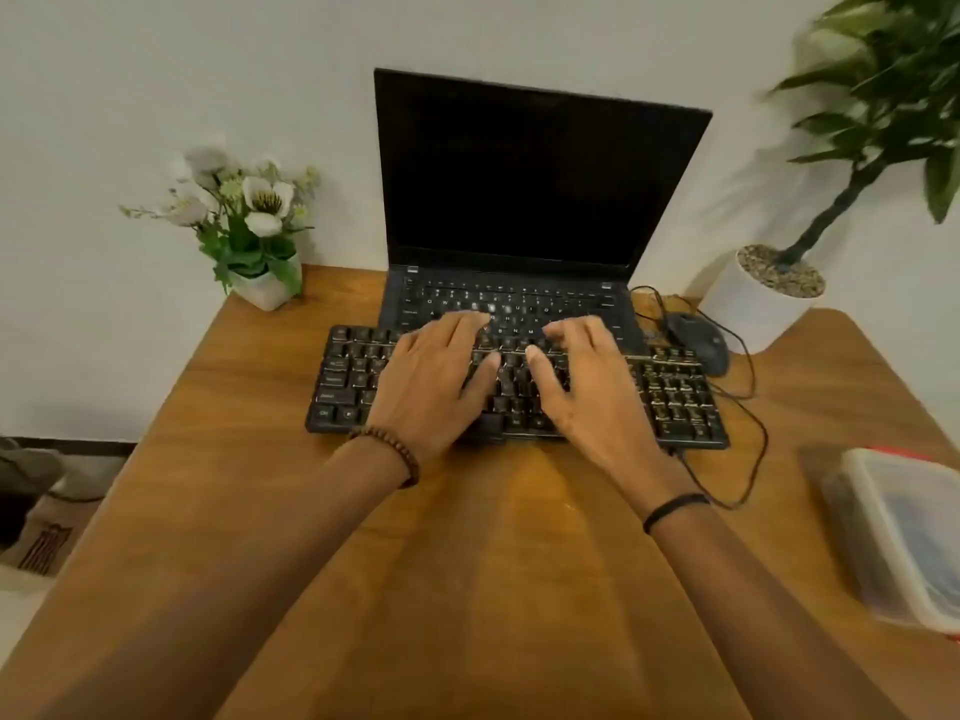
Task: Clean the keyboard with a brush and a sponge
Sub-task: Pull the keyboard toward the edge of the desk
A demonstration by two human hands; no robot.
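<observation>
The black keyboard [675, 402] is lying across the middle of the frame on the wooden counter [467, 563], with its long side running left to right. Its far edge is sitting against or over the front of an open laptop [535, 174]; which of the two is hard to tell. The laptop's screen is showing dark.

Both hands are resting palm-down on the keyboard's central keys. The left hand [434, 381] is lying just left of centre, its fingers [465, 327] loosely spread and nearly straight, pinching nothing. The right hand [592, 392] is lying just right of centre, its fingers [571, 332] also spread and relaxed, gripping nothing. The two thumbs are pointing toward each other, close but apart. A beaded bracelet [395, 452] is circling the left wrist and a thin black band [672, 509] the right.

A dark mouse [698, 343] is sitting just beyond the keyboard's right end, with a black cable [750, 407] looping beside it. A small pot of white flowers [244, 220] is standing at the upper left, a leafy plant in a white pot [753, 309] at the upper right, and a clear plastic container [904, 532] at the right edge.
</observation>
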